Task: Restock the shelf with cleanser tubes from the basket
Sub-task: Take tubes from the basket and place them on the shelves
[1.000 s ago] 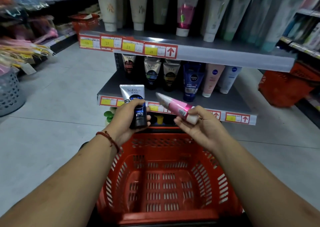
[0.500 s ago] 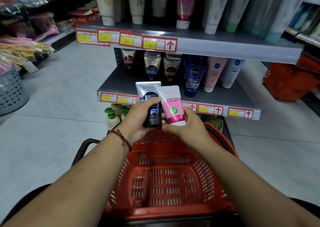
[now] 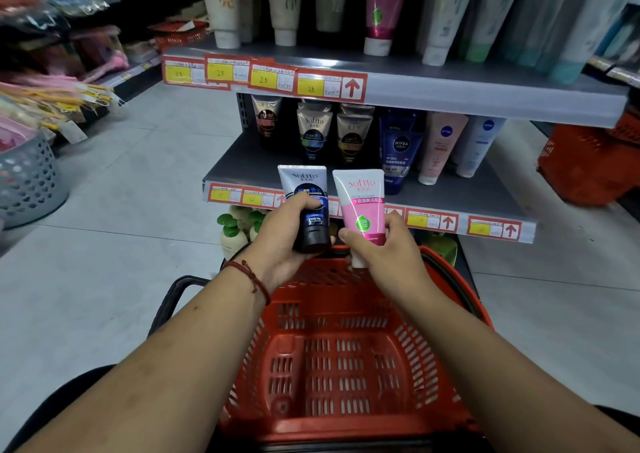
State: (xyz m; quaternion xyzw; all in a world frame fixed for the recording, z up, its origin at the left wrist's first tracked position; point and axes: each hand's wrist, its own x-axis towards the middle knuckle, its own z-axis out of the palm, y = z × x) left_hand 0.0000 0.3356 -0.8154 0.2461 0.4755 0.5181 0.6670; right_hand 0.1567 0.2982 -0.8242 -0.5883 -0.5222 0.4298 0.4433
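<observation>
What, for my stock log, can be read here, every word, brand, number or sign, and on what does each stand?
"Softto", "CLEANSER": black-capped tube in left hand.
"Softto": pink tube in right hand.
"Softto": gold tube on lower shelf.
"NIVEA MEN", "HYDRA": blue tube, same shelf.
"25": upper price tag.
"15": lower price tag.
Up arrow: red arrow sign.
Chinese print, small tag print: too small to read.

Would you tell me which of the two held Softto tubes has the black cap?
The white-and-blue tube in the left hand; the pink tube in the right hand is white-capped.
</observation>
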